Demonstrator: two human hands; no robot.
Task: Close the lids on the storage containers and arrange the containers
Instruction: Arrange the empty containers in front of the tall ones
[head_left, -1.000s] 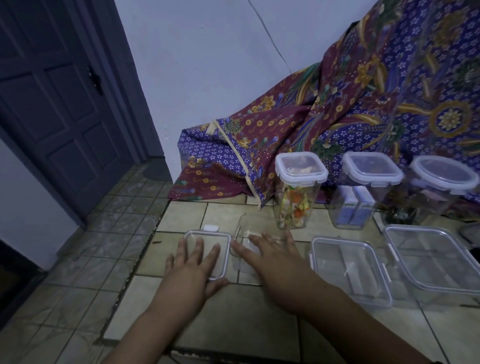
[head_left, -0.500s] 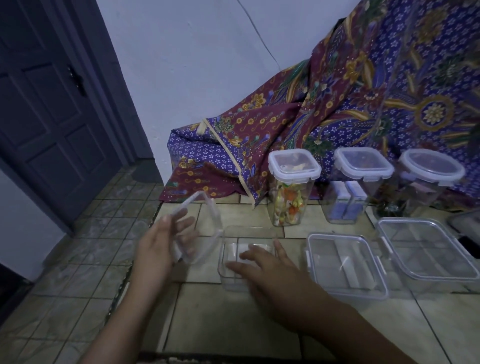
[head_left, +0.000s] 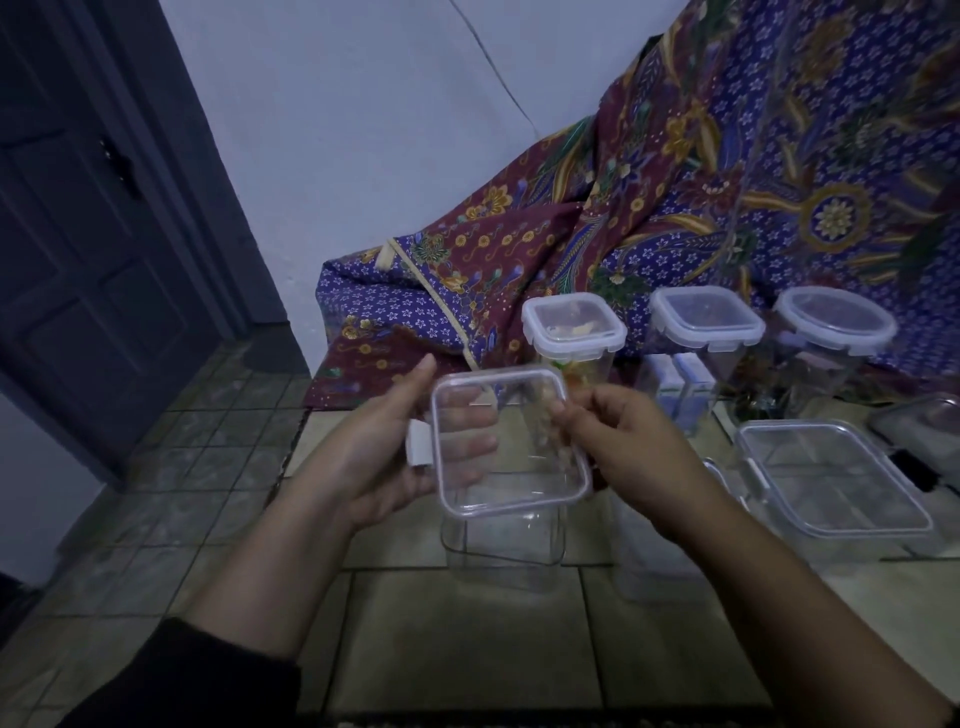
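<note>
Left hand (head_left: 384, 457) palm up, fingers curled under clear square lid (head_left: 506, 441), thumb raised beside left rim. Right hand (head_left: 631, 457) pinches lid's right edge, fingertips blurred through plastic. Lid held tilted in air, above open clear container (head_left: 501, 545) on tiled floor (head_left: 467, 639). Container walls faint, hard to trace. Flat lidded container (head_left: 836, 483) at right, partly hidden by right forearm.
</note>
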